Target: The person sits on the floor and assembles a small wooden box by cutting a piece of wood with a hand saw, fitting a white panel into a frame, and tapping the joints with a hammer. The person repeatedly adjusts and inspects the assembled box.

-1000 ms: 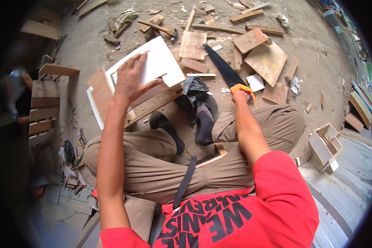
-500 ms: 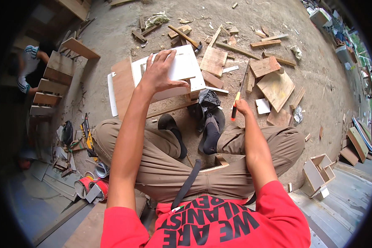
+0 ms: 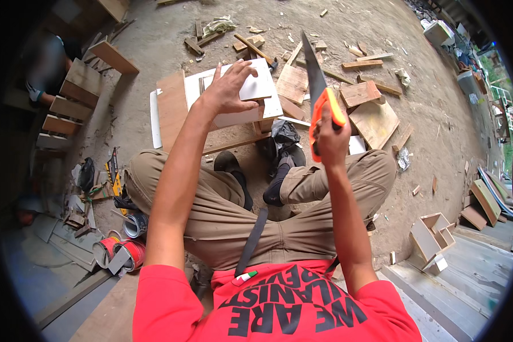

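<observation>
My right hand (image 3: 332, 139) is wrapped round the orange and black handle of a handsaw (image 3: 314, 68), whose blade points up and away from me. Over a white-faced board (image 3: 265, 74) my left hand (image 3: 229, 88) spreads its fingers, the thumb by a thin wooden edge. That hand seems to rest on the board; its palm's contact is hidden. The board lies on a low wooden stack, beside a brown panel (image 3: 171, 105), in front of my crossed legs. A black plastic bag (image 3: 285, 131) sits by my feet.
Wood offcuts (image 3: 293, 82) and a square plywood piece (image 3: 375, 122) litter the ground ahead, with a hammer (image 3: 253, 48) among them. Red cans (image 3: 130, 255) stand at my left. A small wooden box (image 3: 430, 236) is at right. Another person (image 3: 45, 71) works at far left.
My right hand has lifted the handsaw up and toward me, and its blade now shows its broad side. My left hand stays over the white-faced board, shifted slightly.
</observation>
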A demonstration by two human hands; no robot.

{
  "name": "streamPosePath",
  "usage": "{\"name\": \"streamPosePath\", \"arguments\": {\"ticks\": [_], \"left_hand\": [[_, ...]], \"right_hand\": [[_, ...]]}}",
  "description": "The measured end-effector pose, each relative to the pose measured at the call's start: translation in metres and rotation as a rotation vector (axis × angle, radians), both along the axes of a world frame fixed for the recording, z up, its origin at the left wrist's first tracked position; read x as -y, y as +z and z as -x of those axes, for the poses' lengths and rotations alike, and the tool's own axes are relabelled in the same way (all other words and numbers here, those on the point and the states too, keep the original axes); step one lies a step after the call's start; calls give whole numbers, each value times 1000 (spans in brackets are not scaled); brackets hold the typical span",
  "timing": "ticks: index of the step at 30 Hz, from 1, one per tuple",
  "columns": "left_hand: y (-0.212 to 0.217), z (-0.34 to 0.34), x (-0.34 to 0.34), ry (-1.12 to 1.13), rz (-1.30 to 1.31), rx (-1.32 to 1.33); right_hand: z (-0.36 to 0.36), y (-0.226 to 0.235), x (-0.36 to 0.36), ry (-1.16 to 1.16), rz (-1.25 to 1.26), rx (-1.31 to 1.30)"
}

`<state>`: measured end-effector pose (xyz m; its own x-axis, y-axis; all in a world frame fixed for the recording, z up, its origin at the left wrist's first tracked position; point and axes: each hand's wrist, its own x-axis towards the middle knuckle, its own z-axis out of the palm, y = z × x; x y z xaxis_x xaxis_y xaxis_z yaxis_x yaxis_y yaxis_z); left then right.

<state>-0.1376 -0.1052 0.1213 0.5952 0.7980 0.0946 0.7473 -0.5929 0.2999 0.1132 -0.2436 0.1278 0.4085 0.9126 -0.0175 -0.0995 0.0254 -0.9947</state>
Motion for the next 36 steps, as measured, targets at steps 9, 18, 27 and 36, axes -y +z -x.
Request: {"name": "streamPosePath", "arguments": {"ticks": [9, 18, 27, 36], "left_hand": [[-7, 3, -2, -92, -118, 69], [-3, 1, -5, -141, -66, 97], [-15, 9, -10, -186, -163, 242], [-13, 9, -11, -223, -205, 301]], "right_hand": [[72, 16, 69, 104, -112, 291], [80, 16, 71, 114, -145, 368], [90, 8, 74, 148, -142, 323], [91, 2, 74, 185, -130, 246]]}}
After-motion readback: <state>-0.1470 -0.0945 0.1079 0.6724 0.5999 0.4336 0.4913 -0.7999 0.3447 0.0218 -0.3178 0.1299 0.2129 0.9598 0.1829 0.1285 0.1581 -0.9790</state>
